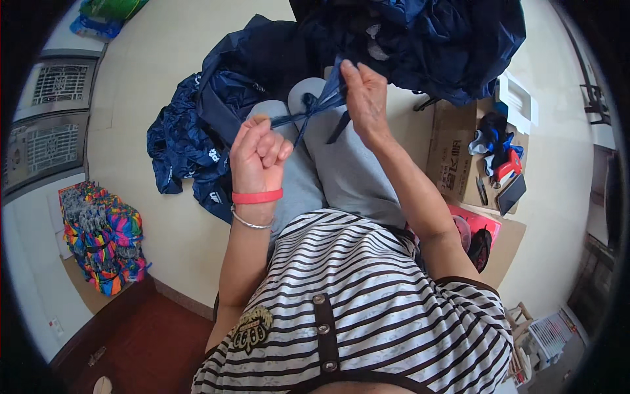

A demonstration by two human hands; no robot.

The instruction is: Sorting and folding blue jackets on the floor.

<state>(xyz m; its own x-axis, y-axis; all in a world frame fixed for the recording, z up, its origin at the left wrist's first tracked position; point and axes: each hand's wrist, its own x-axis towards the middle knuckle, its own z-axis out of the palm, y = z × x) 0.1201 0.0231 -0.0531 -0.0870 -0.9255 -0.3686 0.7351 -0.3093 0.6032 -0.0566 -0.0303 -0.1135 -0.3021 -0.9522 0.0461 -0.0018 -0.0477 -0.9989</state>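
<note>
A dark blue strip of thin, partly see-through fabric (318, 109) runs taut between my hands, with a small knotted bunch midway and a loose end hanging down. My left hand (258, 148), wearing a red wristband and a silver bracelet, is closed on one end of it. Higher and to the right, my right hand (366, 98) pinches the other end between thumb and fingers. Just beyond that hand lies a large heap of navy fabric (420, 49). Another pile of shiny navy fabric (180, 134) spreads to the left of my grey-trousered knees (341, 164).
At the right, a cardboard box (453, 154) carries a red tool (506, 169), a slim black tool (482, 190), a dark flat object (511, 195) and fabric scraps. Several multicoloured bundles (102, 236) are stacked at the left. Green and blue packages (108, 16) stand far left.
</note>
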